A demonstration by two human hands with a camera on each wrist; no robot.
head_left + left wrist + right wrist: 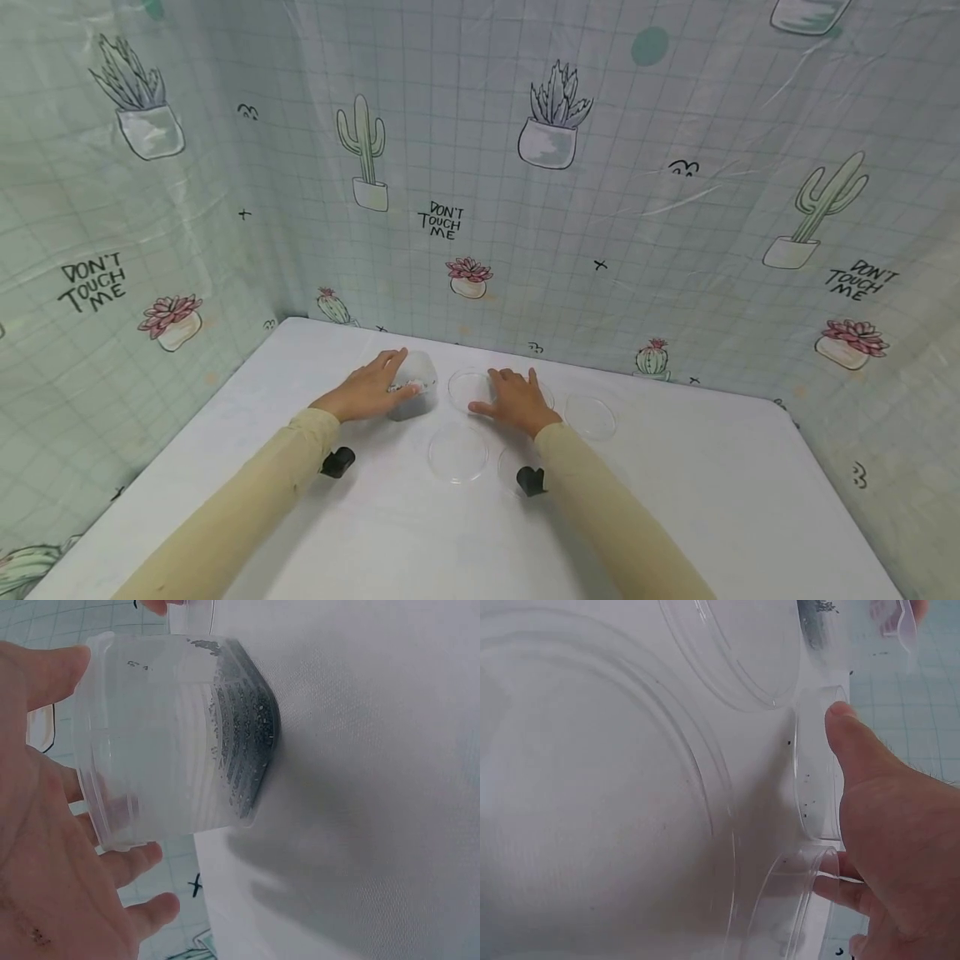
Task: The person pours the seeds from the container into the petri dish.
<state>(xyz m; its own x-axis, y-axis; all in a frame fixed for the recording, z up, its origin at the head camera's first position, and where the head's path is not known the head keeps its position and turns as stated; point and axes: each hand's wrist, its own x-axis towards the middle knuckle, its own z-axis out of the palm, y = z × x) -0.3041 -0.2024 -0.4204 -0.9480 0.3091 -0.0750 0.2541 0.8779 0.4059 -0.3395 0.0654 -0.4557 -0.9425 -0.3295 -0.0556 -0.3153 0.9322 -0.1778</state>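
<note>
A translucent plastic tub point(414, 408) stands upright at the table's back left, with small dark grains in its bottom. My left hand point(365, 392) holds it near the rim, thumb on one side and fingers on the other. Close by on the right, my right hand point(519, 402) is spread low over clear petri dishes. Its thumb point(855, 742) is at the rim of the back left dish point(817, 772), which has a few dark specks. The other fingertips show behind a neighbouring dish point(787, 900); whether they touch it I cannot tell.
More clear petri dishes lie nearby: one at front left point(458, 456), one at back right point(591, 418) and one partly under my right forearm point(513, 471). Patterned curtains point(480, 167) rise behind and beside the white table point(712, 492). Each wrist carries a black piece.
</note>
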